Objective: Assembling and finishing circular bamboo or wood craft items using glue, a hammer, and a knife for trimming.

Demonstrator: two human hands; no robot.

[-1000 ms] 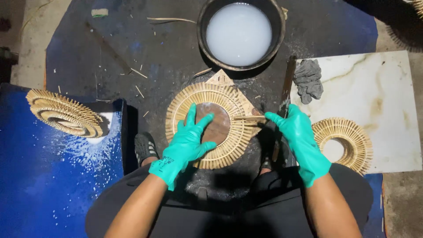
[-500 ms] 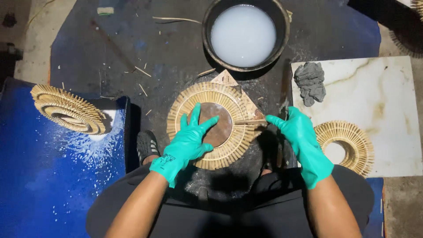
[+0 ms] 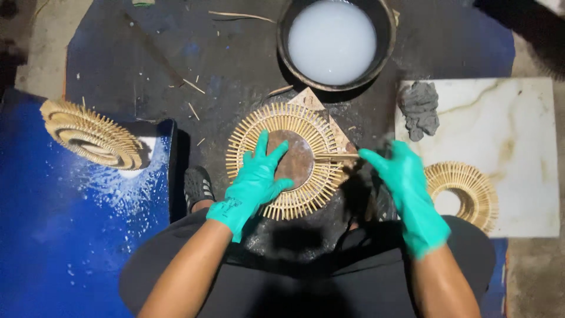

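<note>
Your left hand (image 3: 254,182), in a green glove, lies flat with its grip spread on the round bamboo-stick wheel (image 3: 288,160), which rests on the dark mat (image 3: 176,59) before your knees. Your right hand (image 3: 409,191), also gloved, hovers just beside the wheel's right edge, grip spread and holding nothing. A bowl of milky liquid (image 3: 332,41) stands beyond, and a smaller stick ring (image 3: 465,191) lies on the marble slab (image 3: 518,118).

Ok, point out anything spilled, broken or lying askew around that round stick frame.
White powder is spattered across the blue sheet below the tilted spare ring. Loose stick offcuts litter the dark mat. One stick juts out of the round frame toward the right hand; the left hand presses the frame.
</note>
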